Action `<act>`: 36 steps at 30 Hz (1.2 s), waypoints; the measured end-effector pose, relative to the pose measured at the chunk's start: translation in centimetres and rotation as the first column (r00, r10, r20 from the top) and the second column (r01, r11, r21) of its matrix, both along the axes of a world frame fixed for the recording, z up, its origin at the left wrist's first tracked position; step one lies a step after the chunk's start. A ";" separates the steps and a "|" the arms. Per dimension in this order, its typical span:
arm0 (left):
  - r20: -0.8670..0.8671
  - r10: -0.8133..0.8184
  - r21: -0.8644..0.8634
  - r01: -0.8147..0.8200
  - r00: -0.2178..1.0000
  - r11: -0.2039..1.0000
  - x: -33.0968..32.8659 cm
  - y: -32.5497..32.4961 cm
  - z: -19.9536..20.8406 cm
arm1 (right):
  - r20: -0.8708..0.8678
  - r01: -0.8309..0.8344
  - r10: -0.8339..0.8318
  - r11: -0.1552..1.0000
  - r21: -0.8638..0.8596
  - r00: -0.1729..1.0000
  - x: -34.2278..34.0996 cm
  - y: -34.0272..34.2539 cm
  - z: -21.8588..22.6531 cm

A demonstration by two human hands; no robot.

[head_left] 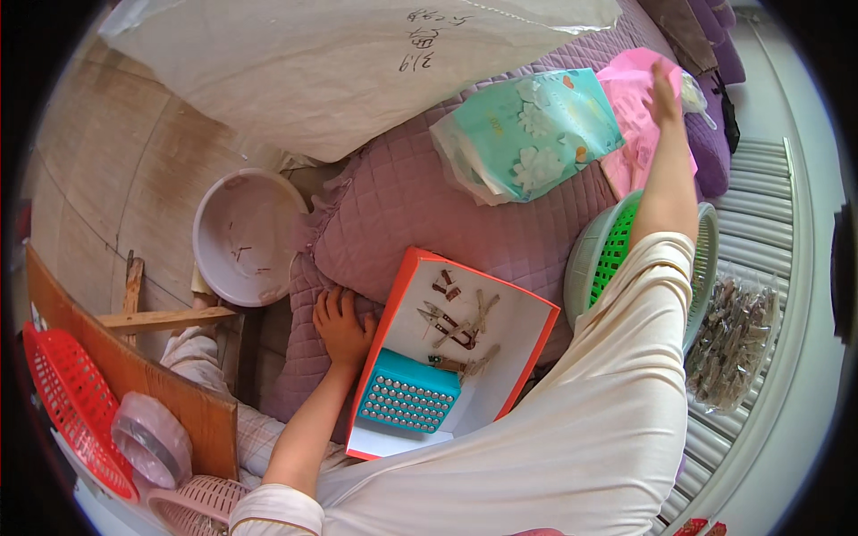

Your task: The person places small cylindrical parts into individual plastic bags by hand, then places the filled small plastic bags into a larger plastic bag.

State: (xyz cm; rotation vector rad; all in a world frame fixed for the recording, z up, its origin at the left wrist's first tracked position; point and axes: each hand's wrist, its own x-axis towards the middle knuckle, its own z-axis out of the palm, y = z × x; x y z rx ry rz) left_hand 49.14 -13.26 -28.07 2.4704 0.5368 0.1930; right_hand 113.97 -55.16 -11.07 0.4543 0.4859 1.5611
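Observation:
My left hand (342,329) lies with spread fingers on the purple quilted cover (393,192), beside a shallow white box with an orange-red rim (487,404). In this box sits a teal block (409,390) with rows of silver round tops. Thread snips (447,325) and several small brownish metal pieces (447,284) lie loose near it. At the upper right my right hand (663,94) reaches out over a pink plastic bag (633,121), fingers stretched, seemingly touching it. A teal bag with white flower shapes (541,134) is left of the pink one.
A pale round basin (207,228) stands on the floor at left. Nested green baskets (585,259) are under my right arm, near a clear bag of brownish pieces (733,344) on a radiator (755,210). A large white sack (331,80) covers the far side; a red basket (67,393) is at lower left.

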 end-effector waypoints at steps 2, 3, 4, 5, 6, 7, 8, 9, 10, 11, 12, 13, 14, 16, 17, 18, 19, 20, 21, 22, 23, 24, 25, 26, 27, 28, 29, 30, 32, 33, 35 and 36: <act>-0.072 0.039 0.041 -0.037 0.997 0.999 -1.5 1.5 0.0 | 0.713 0.306 -0.161 0.949 -0.078 0.682 -2.8 5.9 -1.5; -0.099 0.063 0.059 -0.057 0.993 0.997 -2.2 2.1 0.4 | 0.930 0.459 -0.156 0.888 -0.015 0.333 -6.3 10.1 -1.5; -0.101 0.066 0.066 -0.060 0.993 0.996 -2.2 2.3 0.5 | 0.993 0.577 -0.062 0.810 0.106 -0.096 -10.5 15.2 0.7; -0.078 0.031 0.034 -0.029 0.996 0.999 -1.5 1.7 0.3 | 0.996 0.727 0.019 0.685 0.054 -0.093 -11.1 13.2 1.5; -0.071 0.012 0.020 -0.010 0.997 1.000 -1.3 1.6 0.3 | 0.939 0.877 0.335 0.471 -0.098 -0.074 -11.5 12.2 0.5; -0.060 0.007 0.012 -0.006 0.998 1.000 -0.8 1.3 0.0 | 0.797 0.967 0.604 0.189 -0.170 0.022 -11.5 11.0 -0.9; -0.032 -0.001 -0.014 0.000 0.999 1.000 -0.5 1.0 0.4 | 0.008 0.983 0.998 0.061 -0.171 -0.060 -10.2 8.4 -0.5; -0.024 -0.012 -0.031 0.011 1.000 0.999 -0.1 0.7 0.4 | -0.782 0.996 0.622 -0.045 -0.080 -0.035 -8.6 6.1 -0.9; -0.043 0.002 -0.011 -0.002 0.999 1.000 -0.6 1.1 0.3 | -0.718 0.994 0.689 -0.105 0.038 0.100 -10.3 7.8 -2.6; -0.065 0.009 -0.004 -0.009 0.998 1.000 -1.0 1.4 0.3 | -0.607 0.982 0.773 -0.143 0.119 0.186 -11.5 10.2 -4.0; -0.062 -0.001 -0.016 0.000 0.998 1.000 -0.8 1.3 0.2 | -0.606 0.981 0.772 -0.147 0.127 0.195 -11.1 9.8 -4.0; -0.057 -0.008 -0.018 0.007 0.998 1.000 -0.8 1.2 0.2 | -0.630 0.969 0.749 -0.248 0.017 0.203 -10.5 8.9 -4.6; -0.054 -0.008 -0.028 0.007 0.999 1.000 -0.7 1.0 0.1 | -0.655 0.934 0.726 -0.347 -0.088 0.208 -10.0 8.1 -5.2; -0.063 0.002 -0.020 -0.003 0.998 1.000 -1.0 1.2 0.0 | -0.767 0.930 0.624 -0.352 -0.105 0.150 -10.6 9.0 -6.6; -0.066 0.003 -0.016 -0.004 0.998 1.000 -1.1 1.2 0.0 | -0.725 0.926 0.662 -0.366 -0.090 0.192 -11.4 8.9 -6.7; -0.068 0.002 -0.016 -0.003 0.998 1.000 -1.2 1.2 -0.1 | -0.682 0.921 0.693 -0.384 -0.073 0.234 -12.7 9.7 -6.1; -0.070 -0.001 -0.014 0.000 0.998 1.000 -1.2 1.4 -0.1 | -0.623 0.901 0.717 -0.431 -0.043 0.313 -12.2 8.8 -6.5; -0.065 0.002 -0.008 -0.003 0.998 1.000 -1.3 1.5 -0.2 | -0.621 0.900 0.718 -0.433 -0.047 0.313 -12.4 9.2 -6.4; -0.061 0.004 -0.006 -0.005 0.998 1.000 -1.3 1.5 -0.1 | -0.595 0.881 0.710 -0.474 -0.007 0.377 -12.8 10.2 -5.5; -0.065 0.003 -0.005 -0.003 0.998 1.000 -1.4 1.5 -0.1 | -0.566 0.858 0.698 -0.513 0.030 0.438 -13.0 10.7 -5.1; -0.071 0.003 0.001 -0.003 0.997 1.000 -1.5 1.5 -0.1 | -0.567 0.857 0.698 -0.514 0.026 0.436 -12.2 10.1 -5.5; -0.063 -0.007 -0.006 0.006 0.998 1.000 -1.2 1.3 -0.1 | -0.370 0.820 0.762 -0.573 -0.002 0.531 -10.2 8.3 -4.8; -0.052 -0.019 -0.022 0.018 0.998 1.000 -0.9 1.0 -0.2 | -0.157 0.784 0.779 -0.620 -0.040 0.607 -7.9 6.3 -4.0; -0.036 -0.024 -0.031 0.023 0.999 0.999 -0.7 0.7 -0.4 | 0.062 0.755 0.753 -0.650 -0.086 0.655 -5.9 4.7 -3.4; -0.030 -0.023 -0.029 0.022 0.999 0.999 -0.7 0.6 -0.5 | 0.278 0.735 0.685 -0.660 -0.154 0.673 -5.0 4.0 -3.4; -0.050 -0.015 -0.013 0.014 0.999 1.000 -1.2 1.1 -0.5 | 0.618 0.845 0.613 -0.505 -0.173 0.493 -5.5 6.4 -3.9; -0.060 0.000 0.008 0.001 0.998 1.000 -1.5 1.5 -0.5 | 0.870 0.928 0.414 -0.354 -0.116 0.267 -6.2 9.1 -3.1; -0.052 0.002 0.011 -0.001 0.999 1.000 -1.4 1.4 -0.5 | 0.870 0.926 0.416 -0.360 -0.109 0.264 -6.2 9.0 -1.9; -0.049 -0.008 0.000 0.008 0.999 1.000 -1.2 1.3 -0.4 | 0.999 0.999 0.028 0.035 0.017 -0.018 -6.4 9.0 0.1; -0.068 0.003 0.015 -0.002 0.998 1.000 -1.6 1.8 -0.2 | 0.992 0.985 -0.025 -0.124 0.120 -0.124 -9.8 13.4 -0.1; -0.052 -0.004 0.007 0.004 0.999 1.000 -1.3 1.4 -0.5 | 0.985 0.988 -0.108 -0.101 0.121 -0.131 -9.8 11.3 -0.2; -0.051 -0.006 0.003 0.006 0.999 1.000 -1.2 1.2 -0.6 | 0.974 0.992 -0.194 -0.071 0.108 -0.120 -9.6 9.4 -1.1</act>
